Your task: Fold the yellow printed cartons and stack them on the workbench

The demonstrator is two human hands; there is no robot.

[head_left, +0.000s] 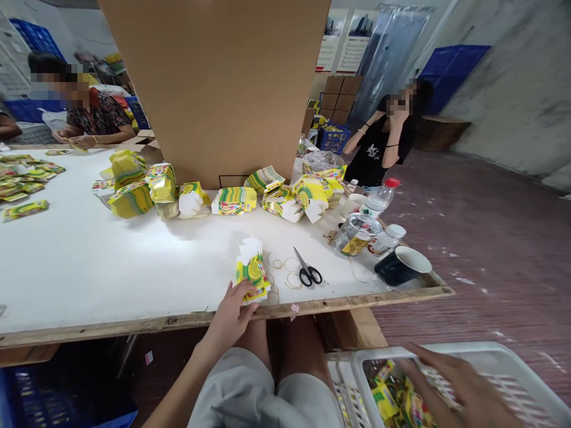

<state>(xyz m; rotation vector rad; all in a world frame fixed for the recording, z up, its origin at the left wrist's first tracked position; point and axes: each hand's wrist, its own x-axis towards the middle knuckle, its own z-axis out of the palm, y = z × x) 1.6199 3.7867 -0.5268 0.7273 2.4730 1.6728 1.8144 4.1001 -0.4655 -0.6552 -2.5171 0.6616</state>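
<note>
My left hand [236, 303] is at the front edge of the table, its fingers and thumb around the lower end of a small stack of flat yellow-green cartons [252, 270] with white flaps. My right hand [464, 380], blurred by motion, is low on the right above a white plastic basket [504, 351]. Its fingers look stretched and apart, with nothing visible in them. Small yellow packets [395, 401] lie inside the basket. To the right of the cartons are loose rubber bands [292, 279] and black-handled scissors [308, 273].
Bundles of folded cartons [234, 201] line the table before a large cardboard box [214, 89]. A dark mug [401, 266], a clear jar [357, 235] and bottles crowd the right corner. Packets [22, 178] lie far left. One person [100, 113] sits left, another [379, 142] right.
</note>
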